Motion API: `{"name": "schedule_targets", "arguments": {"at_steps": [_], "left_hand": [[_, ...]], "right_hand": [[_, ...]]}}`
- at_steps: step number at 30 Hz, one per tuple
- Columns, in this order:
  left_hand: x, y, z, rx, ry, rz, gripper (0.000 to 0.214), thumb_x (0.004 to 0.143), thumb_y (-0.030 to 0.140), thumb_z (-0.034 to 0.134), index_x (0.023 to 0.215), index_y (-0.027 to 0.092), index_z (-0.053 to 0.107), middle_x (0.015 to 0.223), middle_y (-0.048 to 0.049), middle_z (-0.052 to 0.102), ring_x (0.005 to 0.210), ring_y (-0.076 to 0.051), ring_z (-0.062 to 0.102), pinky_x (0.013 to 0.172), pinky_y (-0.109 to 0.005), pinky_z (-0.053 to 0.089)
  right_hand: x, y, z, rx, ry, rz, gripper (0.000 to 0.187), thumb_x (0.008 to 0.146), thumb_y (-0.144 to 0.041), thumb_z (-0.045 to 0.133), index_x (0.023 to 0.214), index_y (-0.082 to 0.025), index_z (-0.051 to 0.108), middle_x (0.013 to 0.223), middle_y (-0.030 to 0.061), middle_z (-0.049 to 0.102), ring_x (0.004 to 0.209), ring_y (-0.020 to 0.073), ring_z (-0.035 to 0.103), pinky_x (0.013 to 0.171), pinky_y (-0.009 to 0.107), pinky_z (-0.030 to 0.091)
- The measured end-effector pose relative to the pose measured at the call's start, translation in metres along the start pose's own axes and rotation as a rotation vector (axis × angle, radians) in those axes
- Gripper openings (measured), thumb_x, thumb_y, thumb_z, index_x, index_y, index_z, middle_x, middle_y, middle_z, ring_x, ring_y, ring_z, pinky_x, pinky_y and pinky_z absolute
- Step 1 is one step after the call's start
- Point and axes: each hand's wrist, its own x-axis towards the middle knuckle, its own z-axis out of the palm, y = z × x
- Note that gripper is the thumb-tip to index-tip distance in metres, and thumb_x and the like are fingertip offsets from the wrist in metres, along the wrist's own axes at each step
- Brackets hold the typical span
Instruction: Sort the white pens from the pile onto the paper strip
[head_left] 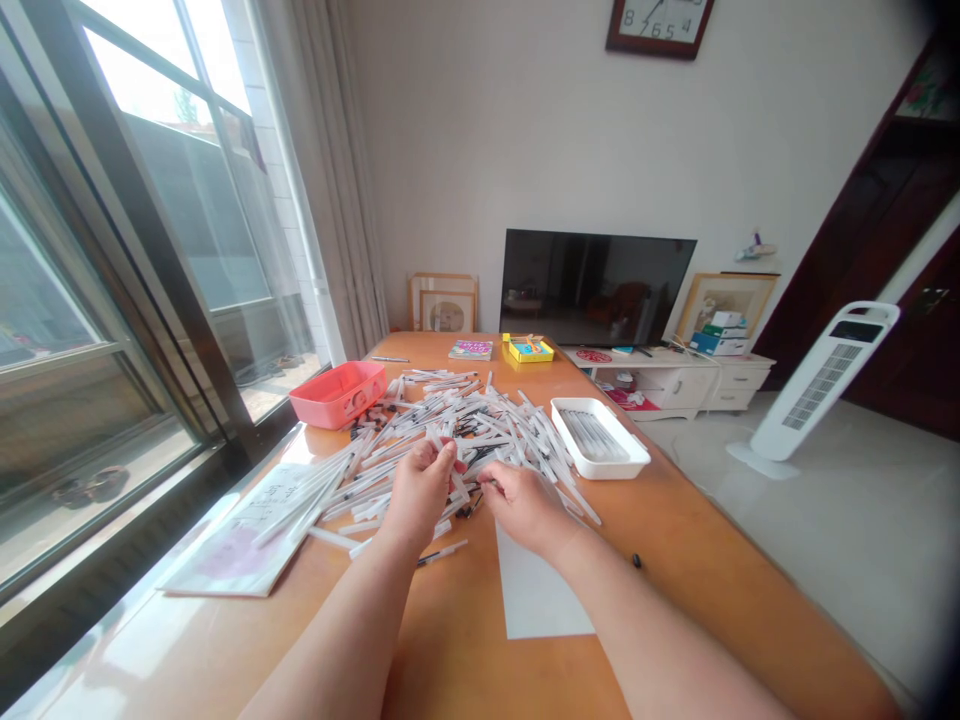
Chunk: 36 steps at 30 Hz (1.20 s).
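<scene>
My left hand (421, 482) is closed around a whitish pen barrel (459, 484), in front of a large heap of pen parts (480, 415). Close on its right, my right hand (521, 503) pinches thumb and fingers together; whatever lies between them is too small to make out. White and clear barrels and dark caps make up the heap. A single pen (442, 553) with a dark end lies just below the hands. Under my right hand is a white sheet of paper (536, 595).
On the right stands a white tray (636, 455) holding thin pens or refills. A red basket (330, 402) sits at the left, a booklet (225, 550) partly under barrels nearer me. Farther back are a yellow box (529, 355) and a small book (471, 350). A black cap (637, 561) lies apart.
</scene>
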Motion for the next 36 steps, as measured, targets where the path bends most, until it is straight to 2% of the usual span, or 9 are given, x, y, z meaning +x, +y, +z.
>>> {"name": "schedule_targets", "arguments": {"at_steps": [3, 8, 15, 24, 27, 36], "left_hand": [[0.003, 0.000, -0.004, 0.018, 0.001, -0.014, 0.040, 0.079, 0.050, 0.066, 0.096, 0.015, 0.063, 0.064, -0.0003, 0.064, 0.048, -0.009, 0.045, 0.047, -0.021, 0.036], [0.003, -0.003, -0.003, 0.087, -0.062, -0.039, 0.038, 0.080, 0.053, 0.064, 0.088, 0.016, 0.063, 0.059, -0.0003, 0.062, 0.046, -0.010, 0.045, 0.046, -0.022, 0.034], [-0.001, -0.003, -0.001, 0.135, -0.138, -0.037, 0.037, 0.079, 0.053, 0.065, 0.083, 0.017, 0.063, 0.058, 0.0009, 0.059, 0.047, -0.010, 0.044, 0.046, -0.021, 0.032], [-0.008, 0.004, 0.003, 0.226, -0.227, -0.068, 0.027, 0.079, 0.043, 0.062, 0.076, 0.017, 0.060, 0.056, 0.0015, 0.058, 0.046, -0.010, 0.044, 0.047, -0.021, 0.033], [-0.006, -0.003, 0.002, 0.282, -0.251, -0.086, 0.024, 0.078, 0.040, 0.063, 0.075, 0.017, 0.061, 0.055, 0.0011, 0.057, 0.046, -0.011, 0.046, 0.046, -0.022, 0.032], [-0.005, -0.013, 0.002, 0.308, -0.346, -0.158, 0.031, 0.078, 0.043, 0.063, 0.063, 0.019, 0.053, 0.053, -0.0010, 0.056, 0.046, -0.012, 0.046, 0.048, -0.023, 0.034]], "right_hand": [[0.003, 0.003, 0.006, -0.181, -0.039, -0.067, 0.029, 0.091, -0.019, 0.049, 0.111, -0.028, 0.068, 0.107, 0.0030, 0.072, 0.098, 0.0194, 0.066, 0.079, 0.027, 0.041], [0.007, 0.000, 0.016, -0.329, -0.082, -0.057, 0.030, 0.089, -0.019, 0.049, 0.112, -0.028, 0.067, 0.103, 0.0057, 0.072, 0.093, 0.0231, 0.068, 0.076, 0.031, 0.041], [0.013, 0.003, 0.019, -0.341, -0.085, -0.034, 0.021, 0.089, -0.020, 0.051, 0.102, -0.024, 0.067, 0.100, 0.0065, 0.073, 0.090, 0.0235, 0.068, 0.074, 0.031, 0.040], [0.011, 0.007, 0.012, -0.332, -0.056, -0.084, 0.022, 0.091, -0.022, 0.048, 0.105, -0.025, 0.064, 0.098, 0.0059, 0.070, 0.087, 0.0213, 0.067, 0.071, 0.030, 0.037], [0.011, 0.010, 0.011, -0.334, -0.018, -0.099, 0.024, 0.089, -0.022, 0.049, 0.109, -0.027, 0.063, 0.097, 0.0043, 0.069, 0.084, 0.0208, 0.066, 0.068, 0.030, 0.035], [0.012, 0.017, 0.005, -0.217, 0.157, -0.094, 0.012, 0.088, -0.021, 0.053, 0.096, -0.026, 0.060, 0.092, 0.0004, 0.068, 0.081, 0.0178, 0.061, 0.064, 0.028, 0.031]]}}
